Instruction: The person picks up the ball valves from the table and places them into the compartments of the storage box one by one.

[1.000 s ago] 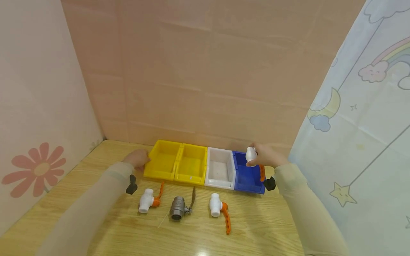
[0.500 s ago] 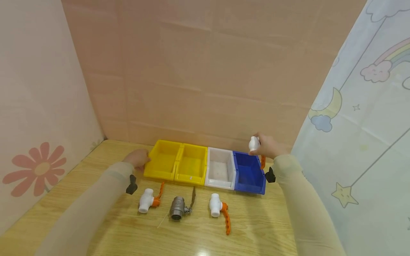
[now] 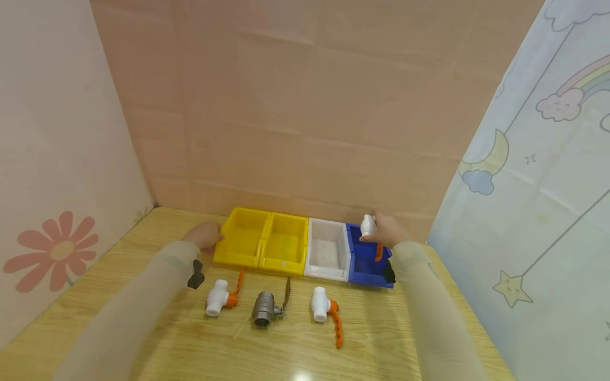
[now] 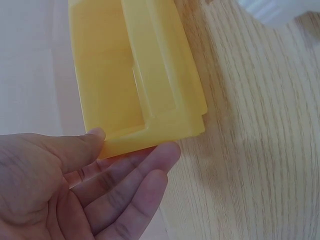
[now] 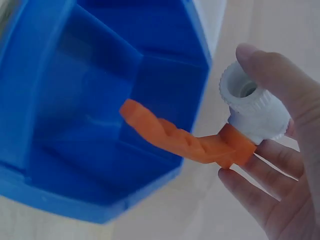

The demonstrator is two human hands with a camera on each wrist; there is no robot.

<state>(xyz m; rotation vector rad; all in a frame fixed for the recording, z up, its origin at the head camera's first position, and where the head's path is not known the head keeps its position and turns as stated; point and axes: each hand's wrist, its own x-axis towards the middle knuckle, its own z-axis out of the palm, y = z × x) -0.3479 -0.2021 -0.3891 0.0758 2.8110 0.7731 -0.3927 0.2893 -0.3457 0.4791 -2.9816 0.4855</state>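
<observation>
In the head view my right hand (image 3: 388, 228) grips a white valve (image 3: 368, 225) above the back of the blue bin (image 3: 369, 259). The right wrist view has the valve body (image 5: 260, 112) between thumb and fingers, its orange handle (image 5: 175, 137) reaching over the blue bin (image 5: 85, 95). My left hand (image 3: 205, 235) is at the outer side of the leftmost yellow bin (image 3: 240, 238). Seen from the left wrist, the left hand (image 4: 95, 185) pinches the yellow bin's edge (image 4: 135, 145), thumb on top and fingers beneath.
Another yellow bin (image 3: 285, 246) and a white bin (image 3: 328, 251) stand between the outer bins. In front lie a white valve (image 3: 217, 299) at left, a metal valve (image 3: 264, 309) and another white valve (image 3: 320, 304), plus a thin stick (image 3: 243, 325). A wall stands behind.
Over the last half second my right hand has moved left and down with the valve, back over the blue bin, after rising and moving right before that. My left hand has stayed put.
</observation>
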